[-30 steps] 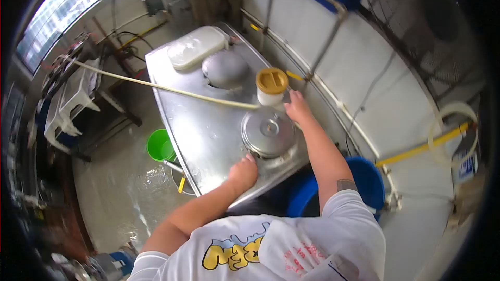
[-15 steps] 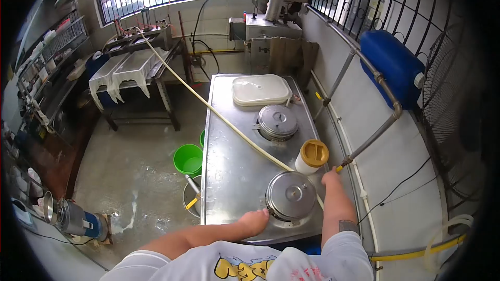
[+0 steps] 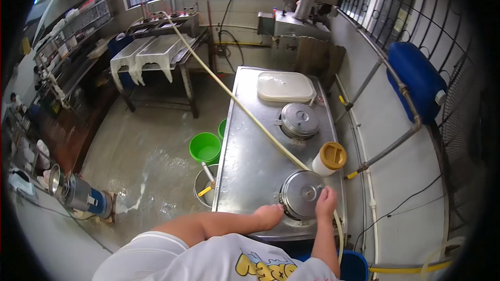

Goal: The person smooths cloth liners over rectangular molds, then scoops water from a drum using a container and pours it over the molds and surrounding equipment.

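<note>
Lid [image 3: 302,195] looks seated on desk [image 3: 245,169]; left hand [image 3: 268,217] at its left rim, right hand [image 3: 326,205] at its right, fingers curled, grasp uncertain.

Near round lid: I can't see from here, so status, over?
Left hand at left edge of near lid, right hand at right edge. Lid down on steel table. Pale hose and brown-topped jar close by.
</note>
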Demonstrator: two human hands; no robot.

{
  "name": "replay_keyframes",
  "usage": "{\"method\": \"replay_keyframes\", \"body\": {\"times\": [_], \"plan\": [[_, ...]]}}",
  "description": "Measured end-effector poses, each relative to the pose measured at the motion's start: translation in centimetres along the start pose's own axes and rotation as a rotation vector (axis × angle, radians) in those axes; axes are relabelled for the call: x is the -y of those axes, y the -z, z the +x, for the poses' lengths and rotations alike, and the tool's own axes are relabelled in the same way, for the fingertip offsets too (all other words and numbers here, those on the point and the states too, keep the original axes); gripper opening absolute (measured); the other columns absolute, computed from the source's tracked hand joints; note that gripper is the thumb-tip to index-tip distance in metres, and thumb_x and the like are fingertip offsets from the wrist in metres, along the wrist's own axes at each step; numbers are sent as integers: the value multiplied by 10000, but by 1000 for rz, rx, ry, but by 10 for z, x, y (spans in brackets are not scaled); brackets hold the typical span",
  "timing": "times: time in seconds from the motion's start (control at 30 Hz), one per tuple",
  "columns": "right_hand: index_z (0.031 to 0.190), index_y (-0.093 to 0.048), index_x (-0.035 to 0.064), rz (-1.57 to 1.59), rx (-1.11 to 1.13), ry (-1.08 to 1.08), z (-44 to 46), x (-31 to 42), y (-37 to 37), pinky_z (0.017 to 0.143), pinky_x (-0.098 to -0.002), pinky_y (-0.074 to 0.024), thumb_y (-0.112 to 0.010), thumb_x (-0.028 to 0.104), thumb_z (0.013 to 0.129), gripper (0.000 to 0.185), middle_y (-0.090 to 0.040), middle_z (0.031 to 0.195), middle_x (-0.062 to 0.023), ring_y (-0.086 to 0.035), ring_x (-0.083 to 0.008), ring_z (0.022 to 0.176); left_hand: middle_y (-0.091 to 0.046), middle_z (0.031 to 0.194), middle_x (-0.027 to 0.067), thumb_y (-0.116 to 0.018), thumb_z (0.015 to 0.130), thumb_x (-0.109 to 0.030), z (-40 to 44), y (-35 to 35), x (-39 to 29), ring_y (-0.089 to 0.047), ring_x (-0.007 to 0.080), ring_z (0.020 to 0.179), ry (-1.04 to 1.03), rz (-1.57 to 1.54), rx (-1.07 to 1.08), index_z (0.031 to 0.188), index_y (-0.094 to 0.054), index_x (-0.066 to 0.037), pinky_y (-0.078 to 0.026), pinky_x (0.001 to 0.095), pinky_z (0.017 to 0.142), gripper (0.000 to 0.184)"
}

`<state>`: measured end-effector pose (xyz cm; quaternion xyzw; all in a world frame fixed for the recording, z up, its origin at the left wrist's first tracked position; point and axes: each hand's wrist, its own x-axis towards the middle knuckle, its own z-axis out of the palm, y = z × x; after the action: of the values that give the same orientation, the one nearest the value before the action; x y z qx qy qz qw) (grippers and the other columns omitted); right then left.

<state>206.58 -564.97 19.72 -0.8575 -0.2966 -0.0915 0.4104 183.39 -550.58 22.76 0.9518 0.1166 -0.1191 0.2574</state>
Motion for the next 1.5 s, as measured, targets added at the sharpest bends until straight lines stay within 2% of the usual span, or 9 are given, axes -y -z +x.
{"method": "replay_keyframes", "body": {"times": [0.3,0.4,0.6,0.7,0.77,0.9,1.07,1.3,1.5], "plan": [[1089,-744,6,328,192,-124,-93,83,-51,890,-440,-558,-598,233,1059,272,-757,1034,-189,-728,-358,978,-746,1045,235,-564,947,-103,-1,-2,2,-772,392,918,-30,13,-104,1083,-635,52,-633,476,769,218],[1100,-736,-12,505,199,-299,-101,79,-70,884,-354,-530,-537,322,1109,389,-742,980,-87,-674,-184,943,-756,1078,230,-603,915,-116,12,-25,17,-772,374,917,-102,-100,-146,1095,-680,28,-626,486,773,243],[1232,-708,-3,615,296,-560,-118,131,-78,1011,-345,-464,-468,379,1127,463,-706,1160,-108,-606,-180,1117,-730,1173,281,-654,955,-378,-22,4,65,-691,445,1123,-295,-493,-27,1179,-693,44,-545,504,987,480],[1331,-675,-7,-173,505,-89,-127,134,-104,1239,-460,-288,-529,527,1068,613,-559,1506,-265,-426,-409,1468,-719,1227,265,-665,970,-467,-97,-1,144,-686,426,1145,-172,-500,-18,1276,-686,-3,-532,489,1014,556],[1367,-666,14,-34,613,-265,-114,141,-100,1248,-490,-264,-550,571,1036,658,-504,1546,-292,-391,-468,1477,-738,1169,242,-664,976,-402,-161,-7,216,-711,391,1083,-18,-539,-17,1241,-703,-4,-556,456,957,480],[1316,-714,17,-21,483,-253,-124,121,-109,1227,-470,-311,-686,486,968,585,-543,1514,-286,-424,-421,1473,-662,844,58,-652,896,-131,-320,-54,362,-609,174,672,734,-948,-330,1118,-694,-65,-522,368,567,235],[1287,-734,-1,40,505,-341,-121,129,-104,1216,-430,-335,-741,349,921,507,-533,1543,-254,-458,-358,1471,-568,760,33,-586,869,-35,-505,-91,451,-519,145,539,1199,-1213,-746,1021,-614,-84,-467,352,458,162],[1097,-777,-15,-20,699,-415,-107,150,-97,1043,-407,-479,-761,292,883,375,-702,1210,-201,-654,-324,1202,-597,736,28,-610,918,-77,-564,-95,491,-555,135,540,1187,-1110,-822,1024,-625,-80,-462,317,438,107],[1062,-733,6,-824,526,58,-119,254,-127,920,-488,-540,-712,278,939,300,-721,1093,-232,-682,-415,1064,-724,816,171,-676,970,-272,-579,-72,504,-706,305,722,894,-600,-836,952,-694,-3,-551,430,671,270]]}}
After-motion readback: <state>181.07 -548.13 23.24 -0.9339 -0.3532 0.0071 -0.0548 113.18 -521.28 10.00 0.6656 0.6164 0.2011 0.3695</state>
